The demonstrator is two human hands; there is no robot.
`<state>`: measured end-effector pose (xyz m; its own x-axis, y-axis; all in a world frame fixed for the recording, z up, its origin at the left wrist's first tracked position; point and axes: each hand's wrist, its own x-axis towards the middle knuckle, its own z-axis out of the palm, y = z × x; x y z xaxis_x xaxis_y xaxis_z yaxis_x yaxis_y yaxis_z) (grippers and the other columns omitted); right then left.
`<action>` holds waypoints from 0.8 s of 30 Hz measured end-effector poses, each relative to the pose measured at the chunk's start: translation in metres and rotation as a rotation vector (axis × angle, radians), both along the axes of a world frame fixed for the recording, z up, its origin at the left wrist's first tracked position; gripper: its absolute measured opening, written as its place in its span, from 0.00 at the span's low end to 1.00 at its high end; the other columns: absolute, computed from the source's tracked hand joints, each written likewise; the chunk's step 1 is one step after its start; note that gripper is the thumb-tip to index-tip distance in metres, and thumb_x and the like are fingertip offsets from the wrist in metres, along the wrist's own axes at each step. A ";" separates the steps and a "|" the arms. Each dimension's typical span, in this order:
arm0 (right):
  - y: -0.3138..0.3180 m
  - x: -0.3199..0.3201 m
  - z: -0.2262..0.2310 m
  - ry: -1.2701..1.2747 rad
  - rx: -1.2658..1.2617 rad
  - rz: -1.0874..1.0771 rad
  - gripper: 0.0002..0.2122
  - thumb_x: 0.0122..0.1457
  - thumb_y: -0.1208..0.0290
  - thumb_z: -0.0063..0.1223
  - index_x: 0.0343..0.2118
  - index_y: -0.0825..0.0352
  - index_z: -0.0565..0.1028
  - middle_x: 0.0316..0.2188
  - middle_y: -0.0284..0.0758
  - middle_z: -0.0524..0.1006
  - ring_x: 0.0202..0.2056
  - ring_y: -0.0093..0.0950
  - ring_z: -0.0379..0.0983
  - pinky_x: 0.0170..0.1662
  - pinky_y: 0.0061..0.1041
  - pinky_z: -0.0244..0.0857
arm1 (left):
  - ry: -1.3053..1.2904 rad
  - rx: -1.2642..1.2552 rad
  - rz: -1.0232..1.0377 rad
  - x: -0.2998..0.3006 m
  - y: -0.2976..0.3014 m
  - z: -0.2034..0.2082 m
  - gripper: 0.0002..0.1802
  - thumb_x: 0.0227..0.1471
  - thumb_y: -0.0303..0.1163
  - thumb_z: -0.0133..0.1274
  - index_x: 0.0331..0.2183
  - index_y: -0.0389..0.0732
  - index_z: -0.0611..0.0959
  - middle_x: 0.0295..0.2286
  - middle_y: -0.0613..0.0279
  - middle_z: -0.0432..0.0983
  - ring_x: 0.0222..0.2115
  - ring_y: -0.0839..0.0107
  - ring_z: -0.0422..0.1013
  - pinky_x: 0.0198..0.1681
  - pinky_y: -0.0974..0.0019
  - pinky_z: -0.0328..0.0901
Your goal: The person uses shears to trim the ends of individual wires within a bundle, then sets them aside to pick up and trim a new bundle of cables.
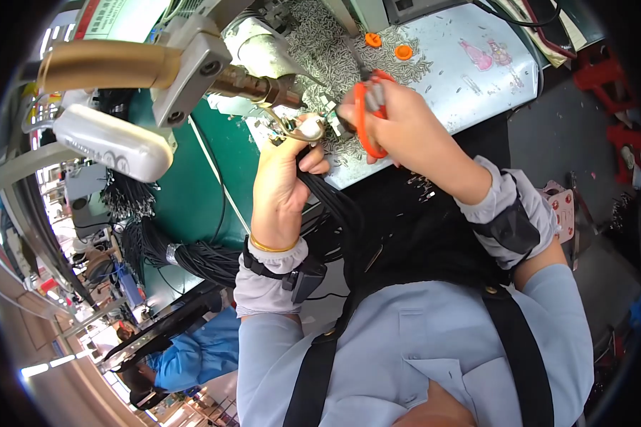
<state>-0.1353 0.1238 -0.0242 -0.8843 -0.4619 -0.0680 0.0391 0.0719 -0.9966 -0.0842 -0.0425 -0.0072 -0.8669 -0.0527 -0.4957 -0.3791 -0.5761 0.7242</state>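
Head view: the left hand (pixel 281 171) has its grip curled around black cables (pixel 338 203) beside the tabletop (pixel 445 96), and the right hand (pixel 408 119) has its grip wrapped round an orange-handled tool (pixel 361 117) near small metal pieces (pixel 329 46)

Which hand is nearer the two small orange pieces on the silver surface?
Right. The right hand, holding an orange-handled tool, is below the orange pieces in the picture; the left hand, with black cables, is farther off, lower left.
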 end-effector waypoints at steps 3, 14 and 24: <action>-0.009 -0.010 -0.002 -0.002 0.057 0.013 0.09 0.52 0.68 0.51 0.23 0.69 0.68 0.13 0.25 0.64 0.14 0.14 0.57 0.16 0.17 0.51 | 0.002 -0.031 -0.022 -0.003 -0.005 -0.001 0.08 0.44 0.26 0.50 0.30 0.37 0.72 0.17 0.68 0.62 0.11 0.82 0.51 0.15 0.76 0.48; -0.016 -0.009 -0.008 0.025 -0.001 -0.021 0.09 0.50 0.69 0.52 0.24 0.70 0.68 0.12 0.25 0.63 0.16 0.13 0.55 0.19 0.18 0.50 | 0.010 -0.103 -0.117 -0.008 -0.012 0.003 0.12 0.43 0.29 0.54 0.29 0.34 0.71 0.15 0.69 0.61 0.10 0.84 0.50 0.14 0.77 0.48; -0.016 -0.007 -0.009 0.003 -0.033 -0.013 0.08 0.50 0.71 0.52 0.25 0.70 0.68 0.13 0.26 0.63 0.18 0.13 0.55 0.20 0.17 0.51 | 0.050 -0.190 -0.016 -0.003 -0.002 0.005 0.09 0.42 0.27 0.55 0.26 0.34 0.72 0.15 0.69 0.62 0.10 0.84 0.50 0.14 0.77 0.47</action>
